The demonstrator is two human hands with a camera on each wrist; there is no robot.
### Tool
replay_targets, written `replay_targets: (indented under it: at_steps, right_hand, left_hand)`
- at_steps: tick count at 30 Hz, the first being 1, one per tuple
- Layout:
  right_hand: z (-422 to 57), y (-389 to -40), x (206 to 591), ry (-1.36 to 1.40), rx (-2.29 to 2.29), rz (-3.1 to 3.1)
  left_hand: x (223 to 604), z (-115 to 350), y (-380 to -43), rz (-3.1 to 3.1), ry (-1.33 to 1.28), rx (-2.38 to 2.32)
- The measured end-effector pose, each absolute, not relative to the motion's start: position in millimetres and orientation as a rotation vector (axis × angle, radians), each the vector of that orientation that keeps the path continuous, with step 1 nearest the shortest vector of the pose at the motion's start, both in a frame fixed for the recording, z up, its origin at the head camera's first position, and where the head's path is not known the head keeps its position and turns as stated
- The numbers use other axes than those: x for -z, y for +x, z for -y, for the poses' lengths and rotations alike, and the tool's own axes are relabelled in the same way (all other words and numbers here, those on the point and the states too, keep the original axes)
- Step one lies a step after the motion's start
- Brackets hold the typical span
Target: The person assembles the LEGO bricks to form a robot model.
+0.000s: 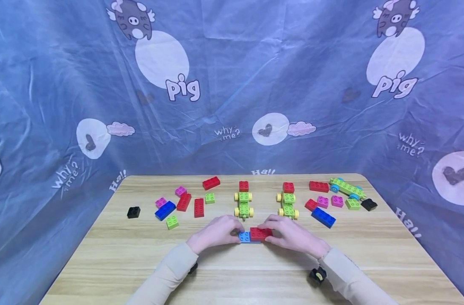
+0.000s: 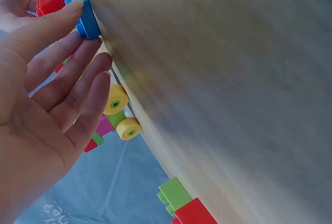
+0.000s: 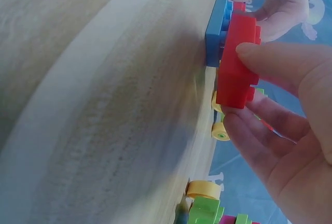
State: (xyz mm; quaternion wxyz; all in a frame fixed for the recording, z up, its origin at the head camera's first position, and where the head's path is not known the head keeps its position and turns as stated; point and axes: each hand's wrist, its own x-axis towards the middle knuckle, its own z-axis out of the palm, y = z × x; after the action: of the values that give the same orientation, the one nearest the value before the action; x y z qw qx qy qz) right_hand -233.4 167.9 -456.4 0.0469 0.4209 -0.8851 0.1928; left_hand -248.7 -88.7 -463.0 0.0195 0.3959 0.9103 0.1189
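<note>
While my left hand [image 1: 218, 232] pinches the left end of the blue block [image 1: 244, 237] midway between the side edges of the surface [image 1: 236, 284], my right hand [image 1: 293, 235] grips the red brick [image 1: 258, 234] overhanging the block's right end, both long axes paralleling the back edge.

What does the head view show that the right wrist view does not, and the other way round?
Only the head view shows the black brick at the table's far left, the lime car base with turquoise wheels and the pale sleeves.

Only the right wrist view shows the palm side of the right grip.

Both share the red brick held in the right grip, the light-blue brick touched by the left grip, and the lime cars with yellow wheels.
</note>
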Motion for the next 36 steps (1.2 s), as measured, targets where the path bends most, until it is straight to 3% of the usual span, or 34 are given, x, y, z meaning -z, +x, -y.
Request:
replay_targets:
  at_steps: [36]
  right_hand:
    - [-162.2,-237.4,455.0,1.287,-0.485,2.772]
  left_hand:
    - [462.6,85.3,-248.2,-2.841,1.240,-0.335]
